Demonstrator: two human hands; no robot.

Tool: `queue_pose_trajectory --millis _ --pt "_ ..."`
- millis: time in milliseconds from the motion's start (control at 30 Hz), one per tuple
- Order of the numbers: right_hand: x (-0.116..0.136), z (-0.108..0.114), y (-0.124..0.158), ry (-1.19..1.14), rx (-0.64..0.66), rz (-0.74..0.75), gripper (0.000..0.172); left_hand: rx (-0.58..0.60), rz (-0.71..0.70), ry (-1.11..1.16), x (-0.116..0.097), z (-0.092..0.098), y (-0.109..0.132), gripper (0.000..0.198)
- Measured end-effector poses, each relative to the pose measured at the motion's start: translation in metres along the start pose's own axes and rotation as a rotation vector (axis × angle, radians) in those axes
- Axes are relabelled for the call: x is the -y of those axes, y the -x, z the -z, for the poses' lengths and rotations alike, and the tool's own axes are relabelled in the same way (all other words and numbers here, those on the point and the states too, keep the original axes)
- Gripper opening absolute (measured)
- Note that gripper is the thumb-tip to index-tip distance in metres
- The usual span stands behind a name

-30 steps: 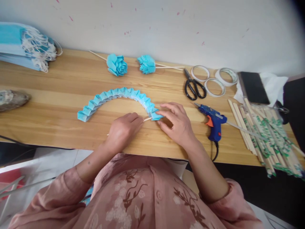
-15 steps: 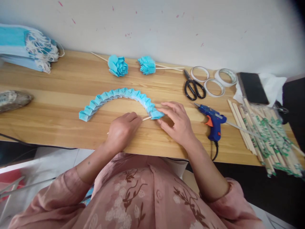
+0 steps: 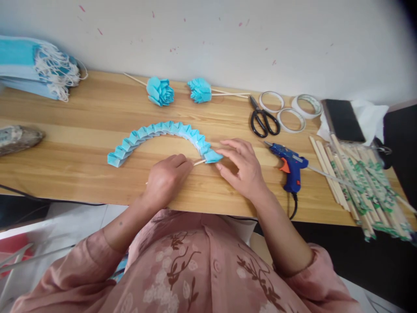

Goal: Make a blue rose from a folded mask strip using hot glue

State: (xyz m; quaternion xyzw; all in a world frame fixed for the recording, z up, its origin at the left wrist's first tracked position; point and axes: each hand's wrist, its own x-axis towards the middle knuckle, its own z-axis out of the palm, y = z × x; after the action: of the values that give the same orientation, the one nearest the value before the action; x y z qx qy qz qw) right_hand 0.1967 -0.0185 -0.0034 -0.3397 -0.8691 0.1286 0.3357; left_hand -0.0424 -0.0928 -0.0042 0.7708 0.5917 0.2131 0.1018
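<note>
A curved row of folded light-blue pieces lies on the wooden table, arching from left to right. My left hand is closed around a thin wooden stick, which shows on both sides of the fist. The stick's right end meets a folded blue piece at the right end of the row. Thumb and index finger of my right hand pinch the tip of that piece, while the other fingers are spread above it. Whether the stick goes inside the piece, I cannot tell.
Two blue flowers on sticks, the left flower and the right flower, lie at the back. Rightward are scissors, tape rolls, a blue glue gun, a phone and wrapped chopsticks. Blue-white masks are stacked far left.
</note>
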Motion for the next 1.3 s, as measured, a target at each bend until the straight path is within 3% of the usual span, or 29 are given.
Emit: queue_pose_trajectory --millis 467,767,1000,1167,1300 --pt "0.004 0.000 -0.022 0.154 0.232 -0.024 0.022 0.016 -0.031 0.025 0.000 0.001 -0.001 0.039" --pt "0.006 0.003 -0.029 0.150 0.224 -0.012 0.029 0.083 -0.047 0.009 0.000 0.005 -0.003 0.041" --pt "0.039 0.030 0.016 0.015 -0.077 -0.031 0.019 0.113 -0.047 -0.061 -0.001 0.009 -0.005 0.039" --pt "0.062 0.021 0.057 -0.091 -0.062 -0.158 0.015 0.039 -0.046 -0.042 0.000 0.006 -0.005 0.037" --pt "0.064 0.009 0.069 -0.150 -0.026 -0.193 0.013 -0.015 -0.084 -0.117 0.001 0.002 -0.005 0.037"
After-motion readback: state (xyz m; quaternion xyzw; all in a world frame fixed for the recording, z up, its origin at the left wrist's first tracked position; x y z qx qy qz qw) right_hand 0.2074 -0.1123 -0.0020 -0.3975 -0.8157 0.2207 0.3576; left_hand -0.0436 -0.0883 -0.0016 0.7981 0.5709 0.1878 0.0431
